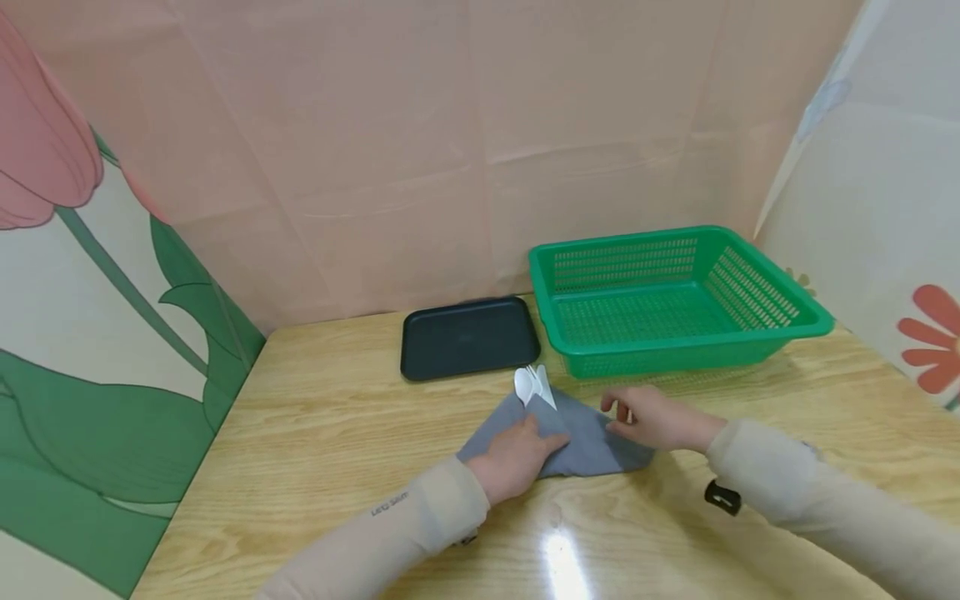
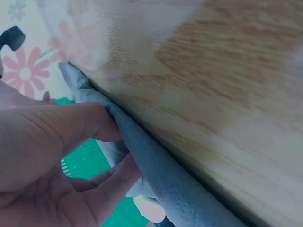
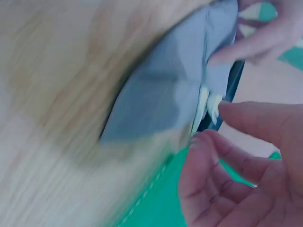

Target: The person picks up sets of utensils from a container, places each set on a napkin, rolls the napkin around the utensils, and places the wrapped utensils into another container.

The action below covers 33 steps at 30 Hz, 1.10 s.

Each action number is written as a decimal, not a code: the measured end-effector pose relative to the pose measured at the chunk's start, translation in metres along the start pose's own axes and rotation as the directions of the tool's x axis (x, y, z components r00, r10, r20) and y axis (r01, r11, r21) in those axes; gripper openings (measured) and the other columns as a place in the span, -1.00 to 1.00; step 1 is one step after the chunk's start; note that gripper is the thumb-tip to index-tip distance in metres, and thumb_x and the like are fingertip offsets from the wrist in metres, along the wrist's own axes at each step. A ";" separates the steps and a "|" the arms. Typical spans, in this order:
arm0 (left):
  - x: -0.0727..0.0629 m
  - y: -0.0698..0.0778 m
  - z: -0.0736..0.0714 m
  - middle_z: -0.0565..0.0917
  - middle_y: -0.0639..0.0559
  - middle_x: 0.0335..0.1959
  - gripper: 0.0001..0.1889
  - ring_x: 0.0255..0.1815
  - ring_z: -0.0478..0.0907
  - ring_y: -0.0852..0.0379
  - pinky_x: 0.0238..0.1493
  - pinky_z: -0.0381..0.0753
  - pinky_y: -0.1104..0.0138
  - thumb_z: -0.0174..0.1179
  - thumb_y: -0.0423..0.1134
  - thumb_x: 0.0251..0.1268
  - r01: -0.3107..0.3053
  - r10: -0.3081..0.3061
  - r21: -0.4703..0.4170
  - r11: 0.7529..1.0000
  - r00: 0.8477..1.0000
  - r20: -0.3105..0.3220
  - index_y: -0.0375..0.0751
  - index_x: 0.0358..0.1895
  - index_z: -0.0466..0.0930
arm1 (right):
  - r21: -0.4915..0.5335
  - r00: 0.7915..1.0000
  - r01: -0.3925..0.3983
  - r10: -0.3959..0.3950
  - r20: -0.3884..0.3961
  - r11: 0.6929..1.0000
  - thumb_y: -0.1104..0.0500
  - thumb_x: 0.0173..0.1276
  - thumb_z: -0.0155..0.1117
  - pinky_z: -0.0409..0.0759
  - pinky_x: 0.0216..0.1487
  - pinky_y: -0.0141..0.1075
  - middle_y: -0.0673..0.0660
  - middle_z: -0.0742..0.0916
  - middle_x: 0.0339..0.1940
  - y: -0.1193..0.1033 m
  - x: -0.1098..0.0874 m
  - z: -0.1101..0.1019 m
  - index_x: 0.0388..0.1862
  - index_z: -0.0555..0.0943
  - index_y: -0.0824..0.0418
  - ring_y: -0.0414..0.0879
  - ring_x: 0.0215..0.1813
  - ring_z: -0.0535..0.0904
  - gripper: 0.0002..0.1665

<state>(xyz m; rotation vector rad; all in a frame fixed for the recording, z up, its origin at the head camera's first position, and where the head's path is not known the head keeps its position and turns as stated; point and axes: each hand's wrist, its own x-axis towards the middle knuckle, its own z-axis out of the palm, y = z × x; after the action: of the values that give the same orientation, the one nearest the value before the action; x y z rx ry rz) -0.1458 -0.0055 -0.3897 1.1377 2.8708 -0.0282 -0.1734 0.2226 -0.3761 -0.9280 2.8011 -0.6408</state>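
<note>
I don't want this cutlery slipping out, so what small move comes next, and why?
Probably lower the right grip and pinch the gray napkin by its right corner: that corner lies spread out, the right grip holds nothing, and the left grip rests on the napkin near the white cutlery.

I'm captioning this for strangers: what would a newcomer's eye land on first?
Probably the bright green basket at the back right of the table, with a black tray on its left. Next, nearer the person, comes the grey cloth, with white cutlery sticking out at its far side. The left hand rests on the cloth; the right hand is by its right part.
</note>
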 end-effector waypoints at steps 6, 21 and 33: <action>0.000 0.000 0.000 0.54 -0.09 -0.17 -0.49 -0.28 0.50 0.17 -0.47 0.47 0.42 0.08 -0.36 0.26 -0.002 0.002 0.009 1.000 1.000 0.004 0.18 0.26 0.42 | -0.002 0.987 -0.138 0.138 0.088 0.990 0.18 0.18 0.29 0.45 -0.43 -0.36 0.05 0.64 -0.49 0.020 -0.018 -0.010 -0.28 0.55 0.33 -0.22 -0.44 0.50 -0.77; 0.002 -0.002 0.000 0.54 -0.13 -0.06 -0.50 -0.23 0.52 0.15 -0.39 0.50 0.40 0.04 -0.35 0.30 0.024 -0.023 -0.023 0.999 0.998 0.051 0.22 0.26 0.40 | 0.226 0.973 -0.190 0.154 0.169 0.955 0.13 0.26 0.24 0.31 -0.50 -0.46 -0.06 0.53 -0.57 0.030 -0.025 -0.001 -0.39 0.55 0.28 -0.36 -0.54 0.31 -0.80; 0.003 -0.003 -0.001 0.52 -0.15 -0.03 -0.51 -0.15 0.54 0.08 -0.32 0.54 0.35 0.02 -0.33 0.33 0.037 -0.034 -0.039 0.999 0.997 0.066 0.21 0.27 0.39 | 0.379 0.931 -0.342 0.253 0.264 0.860 0.09 0.33 0.17 0.32 -0.57 -0.42 -0.06 0.42 -0.69 0.022 -0.026 -0.007 -0.45 0.46 0.26 -0.27 -0.63 0.30 -0.73</action>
<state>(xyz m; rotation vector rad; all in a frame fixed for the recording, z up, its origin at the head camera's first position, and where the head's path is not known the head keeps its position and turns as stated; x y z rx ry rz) -0.1497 -0.0055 -0.3888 1.0584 2.8205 -0.0093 -0.1664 0.2564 -0.3797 -0.4327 2.4027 -0.9802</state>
